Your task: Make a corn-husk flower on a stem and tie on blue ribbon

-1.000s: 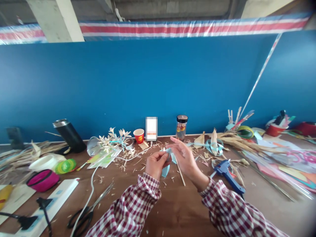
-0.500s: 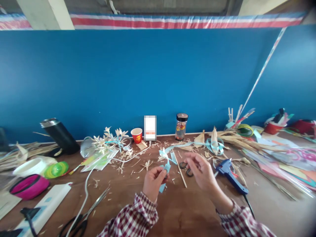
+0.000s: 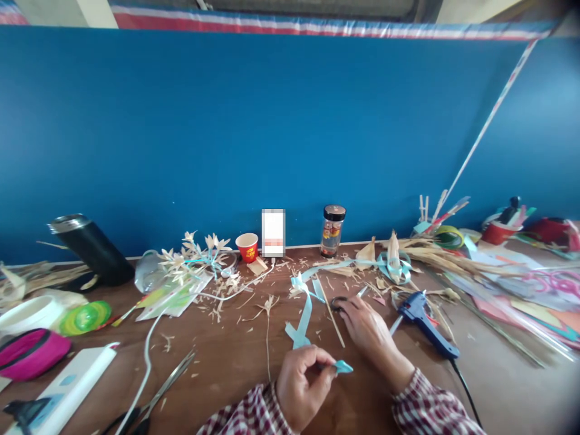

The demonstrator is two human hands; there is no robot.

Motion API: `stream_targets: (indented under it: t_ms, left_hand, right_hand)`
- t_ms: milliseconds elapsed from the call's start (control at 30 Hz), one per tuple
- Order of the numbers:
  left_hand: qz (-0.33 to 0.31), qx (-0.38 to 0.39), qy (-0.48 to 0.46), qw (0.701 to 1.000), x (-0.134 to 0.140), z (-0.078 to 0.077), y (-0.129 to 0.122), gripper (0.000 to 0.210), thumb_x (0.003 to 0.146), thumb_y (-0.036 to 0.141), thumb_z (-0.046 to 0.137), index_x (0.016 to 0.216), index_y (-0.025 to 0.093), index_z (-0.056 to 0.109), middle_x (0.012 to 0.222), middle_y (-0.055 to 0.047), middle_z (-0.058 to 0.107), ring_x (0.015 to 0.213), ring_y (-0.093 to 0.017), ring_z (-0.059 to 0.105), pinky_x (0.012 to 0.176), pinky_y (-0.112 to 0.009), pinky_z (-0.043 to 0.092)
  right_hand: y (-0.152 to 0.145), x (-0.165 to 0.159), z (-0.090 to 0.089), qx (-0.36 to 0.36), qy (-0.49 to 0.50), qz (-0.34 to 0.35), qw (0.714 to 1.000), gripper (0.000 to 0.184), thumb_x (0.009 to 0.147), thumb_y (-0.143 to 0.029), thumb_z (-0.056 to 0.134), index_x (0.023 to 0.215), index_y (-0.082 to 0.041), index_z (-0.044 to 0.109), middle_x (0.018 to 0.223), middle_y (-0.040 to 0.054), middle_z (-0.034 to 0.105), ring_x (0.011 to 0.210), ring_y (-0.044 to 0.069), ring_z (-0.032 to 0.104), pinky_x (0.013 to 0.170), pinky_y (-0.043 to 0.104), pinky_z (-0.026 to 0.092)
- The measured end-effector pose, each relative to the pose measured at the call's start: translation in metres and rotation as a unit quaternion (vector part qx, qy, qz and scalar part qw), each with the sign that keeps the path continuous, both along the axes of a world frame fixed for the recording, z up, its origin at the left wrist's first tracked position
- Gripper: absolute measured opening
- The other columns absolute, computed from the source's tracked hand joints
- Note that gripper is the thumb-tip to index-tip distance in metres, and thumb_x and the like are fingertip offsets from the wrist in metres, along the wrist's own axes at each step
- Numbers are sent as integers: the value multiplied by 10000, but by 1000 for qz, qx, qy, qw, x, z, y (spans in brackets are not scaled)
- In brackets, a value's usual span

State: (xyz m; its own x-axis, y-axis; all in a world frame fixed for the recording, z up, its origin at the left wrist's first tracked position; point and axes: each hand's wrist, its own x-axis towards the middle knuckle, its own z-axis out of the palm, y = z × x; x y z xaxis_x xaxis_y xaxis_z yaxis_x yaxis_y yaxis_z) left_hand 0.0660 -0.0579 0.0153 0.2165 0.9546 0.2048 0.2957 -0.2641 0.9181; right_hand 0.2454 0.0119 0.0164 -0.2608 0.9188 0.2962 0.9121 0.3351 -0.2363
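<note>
Left hand [image 3: 301, 386] has drawn back toward the body, its grip pinching the light-blue ribbon [image 3: 302, 320] end, while right hand [image 3: 367, 329] has dropped flat onto the small scissors [image 3: 339, 302] on the bench [image 3: 226, 368], fingers not yet closed.

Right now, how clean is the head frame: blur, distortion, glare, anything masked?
Head view: wide-angle warp, with the table edge bowing and the corners darkened and smeared, worst at lower right. The left hand pinching the light blue ribbon piece and the right hand on the small scissors are fairly sharp. Lighting is soft daylight, without harsh glare. The white card by the wall is pixelated out.
</note>
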Motion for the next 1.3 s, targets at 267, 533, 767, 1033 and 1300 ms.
stream_targets:
  t_ms: [267, 533, 767, 1033, 1300]
  left_hand:
    - [9, 15, -14, 1000, 3, -1, -3, 111, 743, 244, 589, 703, 193, 679, 632, -61, 662, 557, -148, 572, 546, -249, 442]
    - [33, 25, -32, 999, 5, -9, -2, 81, 701, 197, 611, 701, 144, 672, 606, -53, 653, 529, -125, 553, 516, -221, 433]
    - [35, 22, -44, 998, 7, -9, -2, 82, 699, 173, 608, 695, 126, 675, 578, -60, 651, 504, -118, 558, 482, -200, 424]
    - [49, 36, -38, 997, 8, -9, -1, 96, 693, 198, 621, 683, 124, 681, 584, -77, 653, 506, -128, 561, 490, -213, 433]
    - [63, 48, -28, 996, 8, -9, -3, 79, 686, 187, 626, 677, 138, 688, 597, -57, 658, 533, -116, 570, 528, -197, 448]
  right_hand:
    - [4, -3, -2, -20, -41, -4, 999, 291, 807, -103, 382, 996, -183, 588, 948, 94, 574, 834, 193, 579, 724, 273, 433]
    - [4, -1, 0, -21, -102, -86, 991, 265, 882, -317, 366, 790, -179, 573, 867, 77, 541, 653, 179, 573, 511, 258, 348]
    - [8, 1, 5, -64, -93, -106, 988, 162, 866, -238, 397, 874, -159, 538, 831, 72, 535, 655, 178, 582, 525, 248, 350]
    - [8, -1, 4, -74, -90, -96, 989, 140, 857, -225, 401, 847, -160, 524, 823, 65, 536, 672, 183, 589, 539, 249, 349]
    - [9, 4, 3, -99, -80, -96, 987, 104, 806, -205, 445, 863, -172, 525, 798, 51, 534, 680, 183, 580, 544, 244, 335]
